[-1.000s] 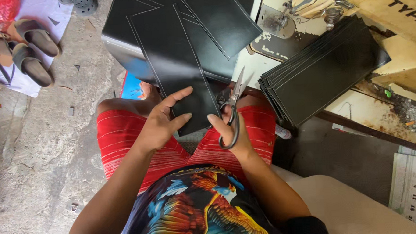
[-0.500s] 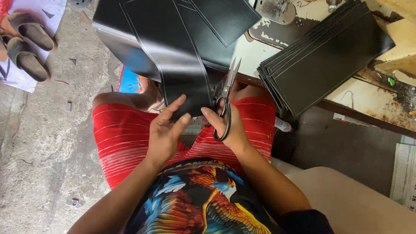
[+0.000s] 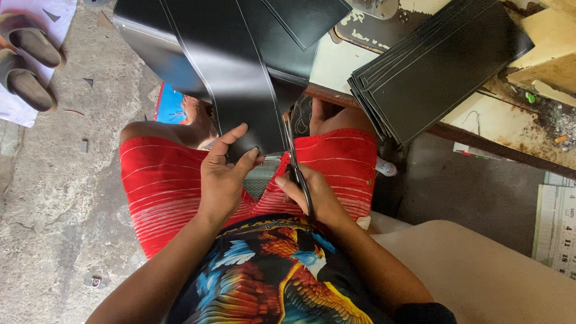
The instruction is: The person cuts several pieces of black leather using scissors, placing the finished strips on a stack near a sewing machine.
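Concrete floor (image 3: 38, 212) below, black sheet (image 3: 232, 74) draped over my knees: thin, floppy, slick. Left hand (image 3: 222, 178) pinches its near edge flat; right hand (image 3: 312, 193) clamped on scissors (image 3: 294, 158), blades biting the edge
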